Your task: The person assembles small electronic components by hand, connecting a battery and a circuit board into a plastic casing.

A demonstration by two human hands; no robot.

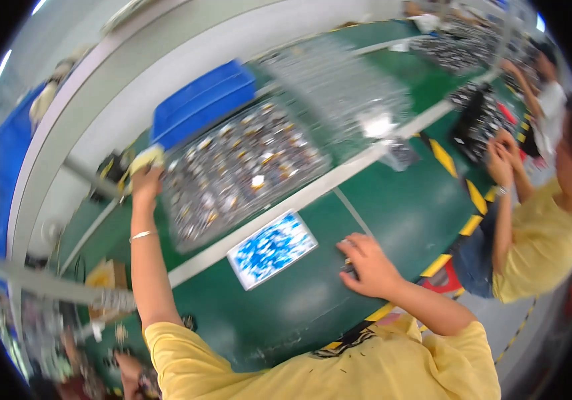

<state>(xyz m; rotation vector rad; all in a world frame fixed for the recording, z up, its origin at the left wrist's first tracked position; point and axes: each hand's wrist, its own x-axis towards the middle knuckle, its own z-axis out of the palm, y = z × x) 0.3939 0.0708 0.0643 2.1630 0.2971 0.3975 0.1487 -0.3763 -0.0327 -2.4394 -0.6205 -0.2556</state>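
My left arm reaches far forward to the left. My left hand (146, 181) is closed on a pale yellow, soft-looking piece (147, 159), blurred, beside the corner of a clear plastic tray (186, 235) with many small shiny parts in it. On the green table, my right hand (371, 268) is low, fingers bent and thumb tucked in. Between its thumb and fingers shows a small dark part (348, 269), partly hidden. A white-edged shallow box (251, 287) with a blue and white mottled face lies between my hands.
A blue bin (202, 97) stands behind the tray. Stacked clear trays (339, 83) are farther right, with a small clear bag (400, 155) near them. A white strip (349, 168) crosses the table. At right, a co-worker (539, 247) handles dark parts beyond striped edge tape (474, 197).
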